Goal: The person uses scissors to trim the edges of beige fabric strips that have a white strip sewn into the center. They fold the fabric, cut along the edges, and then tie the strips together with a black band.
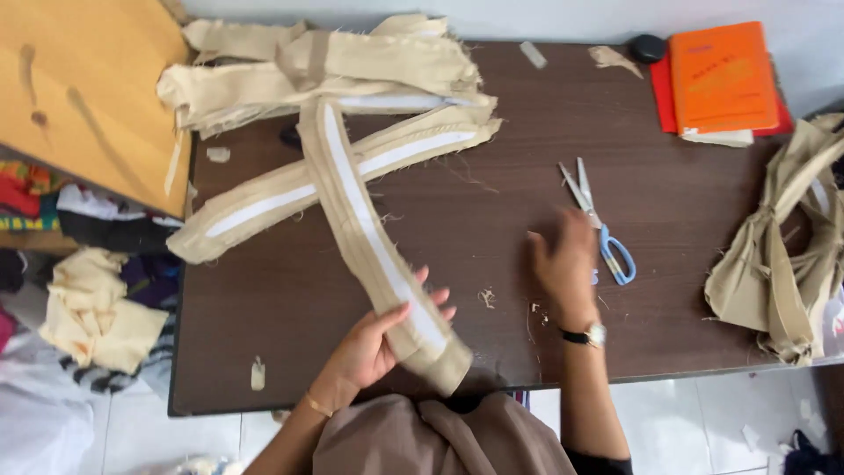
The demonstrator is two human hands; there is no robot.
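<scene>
Nearest to me, my left hand (374, 339) cups the near end of a long beige fabric strip with a white band down its middle (369, 224), fingers curled under it and thumb on top — a hold that seems meant to keep the end lifted off the dark brown worktop (668, 211). That strip runs away from me and crosses over a second beige strip with a white band (264, 204); beyond the crossing lies a heap of frayed beige cloth pieces (325, 66). Right of the strip, my right hand (563, 264) is blurred, fingers loosely spread, holding nothing — just beside the blue-handled scissors (602, 224). Farther right sits a bundle of beige straps (787, 255), with an orange book (721, 79) beyond it.
</scene>
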